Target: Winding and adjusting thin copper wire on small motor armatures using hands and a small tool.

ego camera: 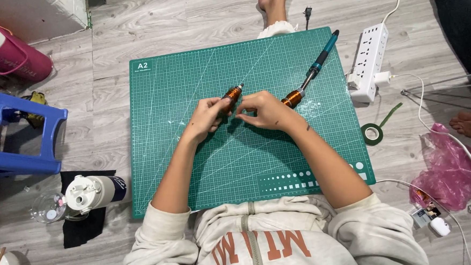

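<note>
Wood floor w/ green cutting mat (180, 162); near its far edge, left hand (206, 117) pinches orange tool (232, 94), right hand (266, 110) fingertips pinched beside it. Mat's near half free.

Matt green rubbery cutting mat (191, 162) lies on pale wood-grain floor (198, 17); glossy white plastic power strip (369, 59); crinkled pink plastic bag (448, 170).
</note>
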